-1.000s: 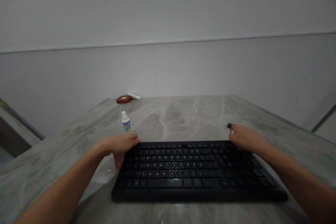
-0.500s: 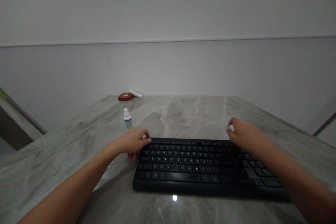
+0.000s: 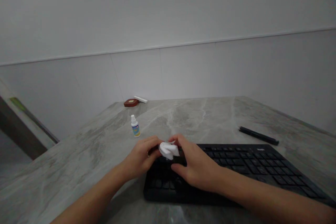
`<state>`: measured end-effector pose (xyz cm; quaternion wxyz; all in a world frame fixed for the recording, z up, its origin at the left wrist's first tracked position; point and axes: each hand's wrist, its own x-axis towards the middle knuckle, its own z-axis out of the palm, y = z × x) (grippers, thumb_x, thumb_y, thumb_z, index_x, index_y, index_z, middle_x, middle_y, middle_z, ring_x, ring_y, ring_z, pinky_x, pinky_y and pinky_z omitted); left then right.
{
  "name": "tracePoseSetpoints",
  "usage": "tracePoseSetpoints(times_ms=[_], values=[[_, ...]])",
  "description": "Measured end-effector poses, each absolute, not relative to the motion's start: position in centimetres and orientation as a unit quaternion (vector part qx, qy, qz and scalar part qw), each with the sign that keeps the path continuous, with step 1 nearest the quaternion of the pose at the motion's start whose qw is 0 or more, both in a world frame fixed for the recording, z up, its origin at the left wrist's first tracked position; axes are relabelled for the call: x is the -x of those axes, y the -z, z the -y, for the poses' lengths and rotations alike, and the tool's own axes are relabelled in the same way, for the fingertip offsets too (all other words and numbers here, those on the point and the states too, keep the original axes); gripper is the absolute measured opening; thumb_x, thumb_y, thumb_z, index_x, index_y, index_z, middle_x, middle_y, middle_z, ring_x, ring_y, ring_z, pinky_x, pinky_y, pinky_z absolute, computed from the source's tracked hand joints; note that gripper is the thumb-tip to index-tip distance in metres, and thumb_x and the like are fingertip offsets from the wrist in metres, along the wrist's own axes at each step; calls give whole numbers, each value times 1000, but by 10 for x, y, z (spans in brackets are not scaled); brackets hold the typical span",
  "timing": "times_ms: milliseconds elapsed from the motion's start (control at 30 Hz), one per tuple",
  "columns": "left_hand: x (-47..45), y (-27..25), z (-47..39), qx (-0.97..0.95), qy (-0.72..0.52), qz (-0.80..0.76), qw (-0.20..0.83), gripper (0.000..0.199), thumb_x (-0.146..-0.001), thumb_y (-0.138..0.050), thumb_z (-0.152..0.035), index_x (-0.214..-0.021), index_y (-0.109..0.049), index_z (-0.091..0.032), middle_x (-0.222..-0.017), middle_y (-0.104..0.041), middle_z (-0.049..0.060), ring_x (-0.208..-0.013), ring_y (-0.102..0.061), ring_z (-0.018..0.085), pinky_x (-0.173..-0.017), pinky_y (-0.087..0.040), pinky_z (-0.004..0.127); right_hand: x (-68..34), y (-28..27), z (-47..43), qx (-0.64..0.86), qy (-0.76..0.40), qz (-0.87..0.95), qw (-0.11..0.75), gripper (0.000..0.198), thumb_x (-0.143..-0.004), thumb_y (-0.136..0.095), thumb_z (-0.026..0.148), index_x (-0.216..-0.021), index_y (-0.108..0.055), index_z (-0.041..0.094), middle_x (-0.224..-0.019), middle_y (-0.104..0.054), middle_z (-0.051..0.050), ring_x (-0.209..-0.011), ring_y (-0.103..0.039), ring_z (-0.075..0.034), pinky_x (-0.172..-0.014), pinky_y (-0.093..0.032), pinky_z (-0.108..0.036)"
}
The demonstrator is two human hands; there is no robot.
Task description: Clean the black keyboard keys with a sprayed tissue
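A folded white wipe is held between my two hands, above the left part of a black keyboard. My left hand pinches the wipe's left side with thumb and fingers. From the right, my right hand grips it, index finger over the top and thumb lower down. The right forearm crosses over the keyboard and hides many keys. Behind my left hand a small white bottle with a blue and yellow label stands upright.
A slim black stick-like object lies behind the keyboard's right end. At the back of the grey marbled table are a reddish-brown case and a flat white object. A white wall rises behind.
My right hand has come left from the keyboard's right side, bringing the wipe to my left hand. My left hand has left the keyboard's corner for the wipe. The black stick-like object is now visible.
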<state>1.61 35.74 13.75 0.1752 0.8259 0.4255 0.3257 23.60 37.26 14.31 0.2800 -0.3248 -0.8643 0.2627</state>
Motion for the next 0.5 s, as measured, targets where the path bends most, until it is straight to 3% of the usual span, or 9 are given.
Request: tracePoseSetpoints(times_ms=[133, 267, 333, 433, 500], values=[[1, -132, -369, -713, -394, -483, 322, 15, -81, -60, -31, -84, -58, -16, -72, -55, -1, -67, -51, 15, -61, -39, 24, -252, -123, -357, 327, -64, 909, 251, 58, -83, -63, 29, -137, -47, 14, -134, -53, -19, -125, -47, -35, -105, -36, -57], [6, -133, -375, -662, -421, -505, 361, 13, -68, -61, -26, -71, -53, -16, -64, -51, -3, -60, -48, 12, -56, -36, 22, -270, -109, -359, 344, -14, 923, 171, 81, -80, -64, 58, -143, -46, 11, -148, -38, -27, -138, -31, -44, -110, -23, -67], [6, -134, -375, -644, -433, -514, 366, 14, -68, -58, -25, -78, -54, -16, -65, -52, -4, -58, -47, 12, -53, -37, 21, -273, -106, -364, 352, -23, 925, 144, 92, -77, -60, 70, -146, -42, 12, -151, -35, -28, -140, -27, -45, -111, -19, -68], [5, -134, -375, -615, -440, -531, 382, 38, -68, -54, -22, -105, -56, -17, -73, -58, -3, -58, -51, 12, -54, -43, 23, -272, -104, -370, 361, -44, 923, 130, 100, -75, -55, 77, -149, -39, 12, -151, -35, -28, -141, -27, -45, -112, -15, -69], [4, -134, -374, -606, -429, -543, 392, 42, -65, -55, -21, -106, -58, -16, -76, -60, -1, -63, -57, 14, -59, -48, 26, -272, -104, -370, 361, -54, 922, 132, 100, -74, -56, 77, -148, -40, 11, -149, -39, -27, -140, -29, -45, -112, -14, -69]])
